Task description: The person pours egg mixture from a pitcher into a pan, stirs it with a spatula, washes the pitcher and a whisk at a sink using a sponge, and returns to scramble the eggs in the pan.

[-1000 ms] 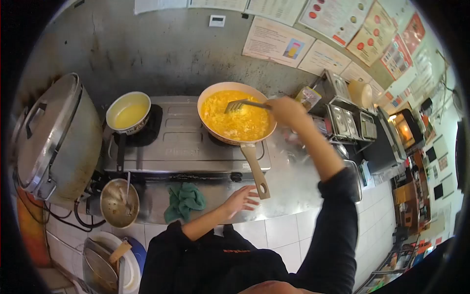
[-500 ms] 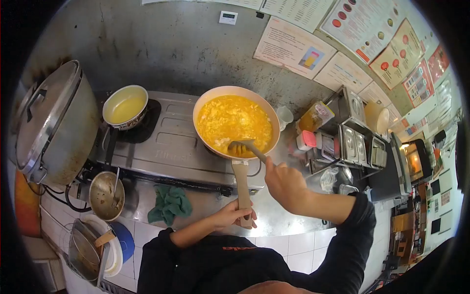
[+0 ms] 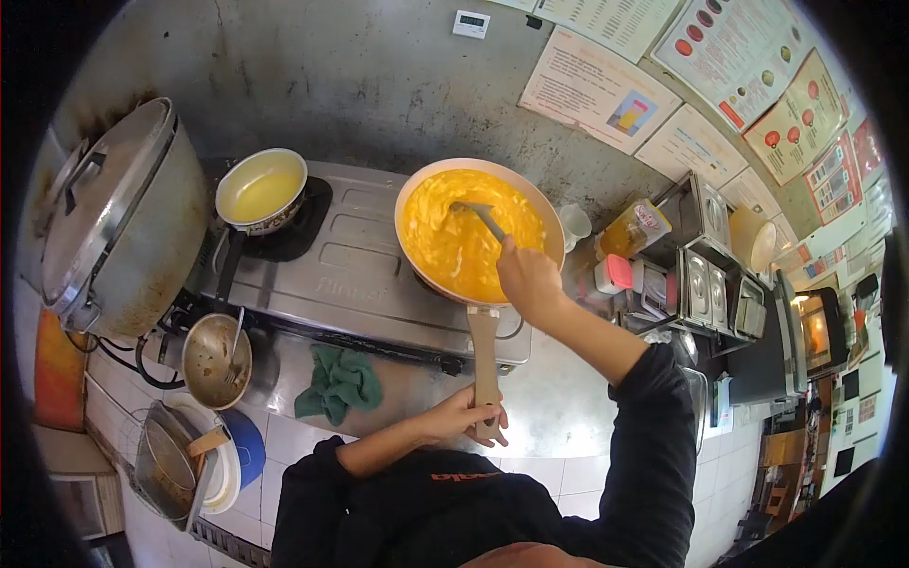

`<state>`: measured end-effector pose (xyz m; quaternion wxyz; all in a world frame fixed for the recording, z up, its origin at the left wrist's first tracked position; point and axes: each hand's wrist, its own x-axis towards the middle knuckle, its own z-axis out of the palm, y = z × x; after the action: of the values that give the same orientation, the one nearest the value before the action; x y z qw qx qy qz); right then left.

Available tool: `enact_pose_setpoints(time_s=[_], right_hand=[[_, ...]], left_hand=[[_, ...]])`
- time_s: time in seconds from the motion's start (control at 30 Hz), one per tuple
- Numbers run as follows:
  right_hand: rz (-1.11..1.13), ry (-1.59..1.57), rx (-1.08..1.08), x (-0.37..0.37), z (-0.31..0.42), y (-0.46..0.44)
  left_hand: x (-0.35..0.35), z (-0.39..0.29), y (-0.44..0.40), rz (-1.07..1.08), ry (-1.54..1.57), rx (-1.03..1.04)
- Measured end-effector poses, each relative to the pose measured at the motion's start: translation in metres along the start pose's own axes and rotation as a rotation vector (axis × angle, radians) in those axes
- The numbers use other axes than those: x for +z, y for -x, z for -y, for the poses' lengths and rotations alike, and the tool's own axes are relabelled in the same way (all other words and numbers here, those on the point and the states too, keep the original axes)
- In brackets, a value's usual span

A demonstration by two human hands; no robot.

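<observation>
A large frying pan (image 3: 483, 318) sits on the right burner of the stove, filled with a yellow-orange, egg-like mixture (image 3: 464, 251). Its beige handle points toward me, and my left hand (image 3: 466, 417) is closed round the handle's end. Over the pan's right side, my right hand (image 3: 530, 281) grips a grey spatula (image 3: 489, 220), whose head is partly sunk in the mixture near the middle. Swirl marks show in the mixture around the spatula.
On the left burner stands a small pot (image 3: 261, 192) of yellow liquid. Left of the stove (image 3: 346, 254) is a big lidded pot (image 3: 142, 237). A metal bowl (image 3: 217, 364) with a fork and a green cloth (image 3: 338, 383) lie in front. Metal containers (image 3: 703, 284) stand at right.
My left hand has come to the pan handle and closed on it. The spatula went down to the pan's near edge, then back up to the middle. The mixture now looks smoother and swirled.
</observation>
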<state>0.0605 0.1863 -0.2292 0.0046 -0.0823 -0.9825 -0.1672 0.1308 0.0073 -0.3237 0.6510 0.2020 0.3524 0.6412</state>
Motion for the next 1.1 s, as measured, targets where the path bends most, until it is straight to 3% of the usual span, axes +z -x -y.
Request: enact_pose_setpoints(time_s=[0.13, 0.2, 0.27, 0.3, 0.37, 0.43, 0.47, 0.63, 0.7, 0.77, 0.83, 1.1], right_hand=[[-0.059, -0.008, 0.033, 0.011, -0.013, -0.028], [-0.105, -0.015, -0.048, 0.013, -0.037, -0.038], [0.032, -0.113, 0.004, -0.025, -0.061, -0.037], [-0.016, -0.169, -0.02, -0.019, -0.082, -0.041], [-0.061, -0.217, -0.056, -0.027, -0.104, -0.037], [-0.083, -0.305, -0.004, -0.05, -0.112, -0.025], [-0.081, -0.305, -0.009, -0.048, -0.115, -0.026], [0.077, -0.248, 0.133, 0.016, -0.13, -0.062], [0.07, -0.219, 0.042, 0.026, -0.125, -0.068], [-0.008, -0.481, -0.065, 0.034, -0.118, -0.078], [-0.039, -0.472, -0.141, 0.035, -0.113, -0.085], [0.137, -0.095, -0.425, -0.001, -0.103, -0.064]], left_hand=[[0.0, -0.001, 0.0, -0.007, 0.018, -0.006], [-0.001, 0.002, 0.0, 0.015, 0.026, 0.001], [-0.001, 0.001, -0.002, -0.002, 0.022, 0.023], [-0.001, 0.002, -0.003, -0.001, 0.021, 0.027], [0.001, 0.005, -0.007, -0.047, 0.15, 0.161], [0.003, 0.002, -0.011, -0.104, 0.278, 0.152], [0.004, 0.001, -0.013, -0.159, 0.4, 0.135], [0.013, 0.009, -0.021, -0.175, 0.437, 0.218], [0.016, 0.004, -0.02, -0.191, 0.425, 0.226], [0.016, 0.002, -0.02, -0.223, 0.328, 0.22], [0.015, 0.004, -0.02, -0.231, 0.317, 0.217], [0.008, 0.007, -0.022, -0.189, 0.264, 0.185]])
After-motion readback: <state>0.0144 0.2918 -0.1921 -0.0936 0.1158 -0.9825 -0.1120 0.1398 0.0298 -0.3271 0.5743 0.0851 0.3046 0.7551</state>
